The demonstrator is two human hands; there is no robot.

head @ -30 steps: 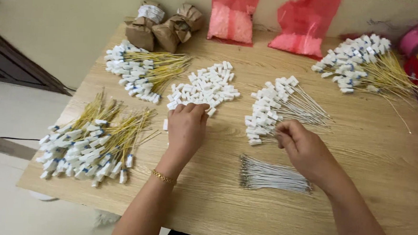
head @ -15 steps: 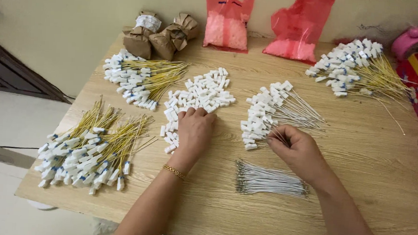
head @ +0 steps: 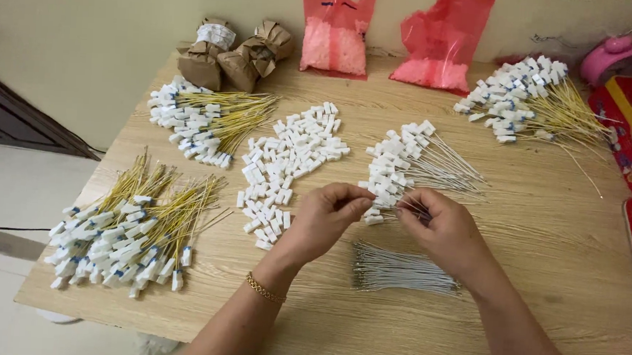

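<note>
A head-worn camera looks down on a light wooden table [head: 544, 233] where two bare hands meet near the centre. The left hand [head: 324, 221], with a thin gold bracelet [head: 265, 289] at the wrist, has its fingertips pressed together in a pinch on a small white plastic tag [head: 374, 200]. The right hand [head: 446, 231], just to its 3 o'clock, pinches the end of a thin grey wire [head: 414, 211] between thumb and forefinger, right beside the tag; whether the two pieces touch is too small to tell.

Directly at 12 o'clock from the hands lies a pile of white tags with grey wires attached [head: 414, 161]. At 6 o'clock from the right hand rests a bundle of bare grey wires [head: 405, 270]. A loose heap of white tags [head: 288, 162] spreads at 11 o'clock from the left hand.

Piles of tags with yellow wires sit at 9 o'clock [head: 130, 225], 11 o'clock [head: 203, 121] and 1 o'clock [head: 529, 102] from the hands. Along the far edge at 12 o'clock stand two red plastic bags [head: 336, 31] of pale pieces, with brown paper bundles [head: 232, 54] to their 9 o'clock.
</note>
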